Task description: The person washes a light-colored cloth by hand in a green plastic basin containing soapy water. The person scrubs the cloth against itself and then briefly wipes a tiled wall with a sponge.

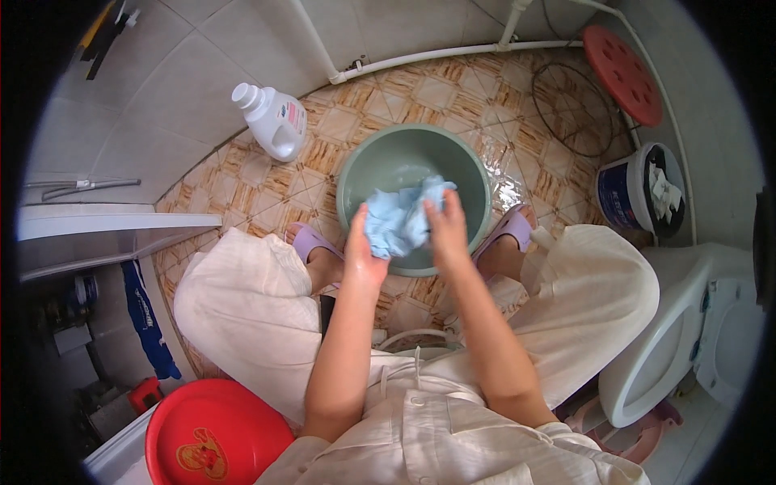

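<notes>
A bunched light blue cloth (394,219) is held in both hands above a round green plastic basin (418,134) on the tiled floor. My left hand (362,245) grips its left side, with the palm turned inward. On the other side, my right hand (447,227) is closed around a raised fold of the cloth and looks slightly blurred. The basin stands between my feet, which wear purple slippers (315,239). Its inner wall looks wet, and the cloth and hands hide part of its bottom.
A white detergent bottle (276,124) stands beyond the basin to the left. At the right are a waste bucket (624,191) with crumpled paper, a red perforated stool seat (623,76) and a toilet (655,339). A red plastic basin (242,418) lies near my left side. Wet floor (508,188) shines beside the green basin.
</notes>
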A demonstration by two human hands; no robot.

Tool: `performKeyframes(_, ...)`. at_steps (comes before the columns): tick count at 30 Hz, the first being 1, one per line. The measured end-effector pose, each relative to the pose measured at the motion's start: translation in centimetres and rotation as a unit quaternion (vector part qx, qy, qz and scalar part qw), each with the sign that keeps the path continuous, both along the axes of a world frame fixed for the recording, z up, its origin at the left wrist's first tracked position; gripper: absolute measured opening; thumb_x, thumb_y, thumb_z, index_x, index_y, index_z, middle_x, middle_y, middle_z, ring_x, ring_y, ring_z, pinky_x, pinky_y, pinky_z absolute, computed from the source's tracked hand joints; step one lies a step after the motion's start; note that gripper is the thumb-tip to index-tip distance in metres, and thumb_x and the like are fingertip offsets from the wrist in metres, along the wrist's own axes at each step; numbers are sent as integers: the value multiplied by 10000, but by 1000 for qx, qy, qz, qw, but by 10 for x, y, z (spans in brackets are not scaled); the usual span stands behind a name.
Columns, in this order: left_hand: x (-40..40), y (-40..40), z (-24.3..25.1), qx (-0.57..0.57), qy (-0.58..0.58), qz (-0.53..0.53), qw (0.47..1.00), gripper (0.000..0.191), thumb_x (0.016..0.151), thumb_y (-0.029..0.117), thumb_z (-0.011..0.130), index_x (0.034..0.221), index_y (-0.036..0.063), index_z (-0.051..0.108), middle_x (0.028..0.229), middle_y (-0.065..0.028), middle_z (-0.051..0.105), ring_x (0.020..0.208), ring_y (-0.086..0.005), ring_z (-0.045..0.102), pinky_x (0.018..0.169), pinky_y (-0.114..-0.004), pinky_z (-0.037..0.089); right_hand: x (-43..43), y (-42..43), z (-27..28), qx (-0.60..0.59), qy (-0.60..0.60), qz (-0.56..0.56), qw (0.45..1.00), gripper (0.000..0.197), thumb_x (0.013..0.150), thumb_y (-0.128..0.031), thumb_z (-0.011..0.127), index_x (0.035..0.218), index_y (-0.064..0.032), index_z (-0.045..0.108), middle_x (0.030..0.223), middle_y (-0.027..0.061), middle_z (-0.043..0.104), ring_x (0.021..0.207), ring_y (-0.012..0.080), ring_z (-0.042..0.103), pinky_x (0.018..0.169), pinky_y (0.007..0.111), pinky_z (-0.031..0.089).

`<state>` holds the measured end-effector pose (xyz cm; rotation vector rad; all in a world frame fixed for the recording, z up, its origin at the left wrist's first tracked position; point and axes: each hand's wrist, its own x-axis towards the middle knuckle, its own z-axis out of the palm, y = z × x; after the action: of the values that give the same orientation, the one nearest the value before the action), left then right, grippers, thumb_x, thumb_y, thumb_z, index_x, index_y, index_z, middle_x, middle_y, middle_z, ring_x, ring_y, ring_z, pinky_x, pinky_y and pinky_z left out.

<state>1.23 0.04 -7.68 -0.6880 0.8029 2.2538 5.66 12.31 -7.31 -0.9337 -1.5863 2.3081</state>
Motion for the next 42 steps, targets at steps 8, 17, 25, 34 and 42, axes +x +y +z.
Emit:
performKeyframes(8, 37, 27, -39, -16, -50, -123, 991, 279, 865, 226, 501, 1068, 35, 510, 1032, -69, 579, 926, -165, 564, 781, -327, 476, -5, -17, 7, 528, -172, 94, 826, 309, 778, -365, 547, 682, -82, 625, 566, 177, 563, 519, 358, 558, 487, 435, 429)
performKeyframes(17, 35, 15, -28, -65, -55, -86, 993, 203, 853, 198, 488, 945, 38, 573, 900, -67, 605, 808, -174, 592, 728, -308, 495, -6, -16, -1, 515, -154, 109, 836, 329, 781, -353, 542, 662, -57, 623, 591, 191, 575, 563, 365, 574, 519, 443, 444)
performKeyframes(25, 32, 9, -12, -98, -51, -109, 988, 315, 845, 266, 522, 1047, 24, 531, 943, -61, 595, 864, -178, 580, 752, -336, 481, 6, -37, 16, 535, -94, 73, 837, 304, 781, -317, 548, 644, -52, 609, 572, 183, 567, 533, 366, 560, 523, 440, 450)
performKeyframes(34, 26, 1, -15, -18, -47, -64, 997, 251, 834, 221, 522, 1010, 44, 554, 949, -71, 593, 846, -195, 585, 750, -341, 484, 5, -41, 20, 542, -58, 111, 831, 291, 788, -324, 538, 653, -77, 613, 576, 176, 565, 524, 354, 559, 498, 444, 442)
performKeyframes(42, 1, 1, 33, -187, 144, 8, 972, 350, 775, 95, 610, 1095, -8, 511, 1045, -97, 561, 965, -194, 536, 858, -307, 410, -2, 42, 5, -203, 58, -132, 969, 164, 760, -94, 581, 905, -41, 526, 811, 33, 555, 691, 165, 521, 626, 287, 423)
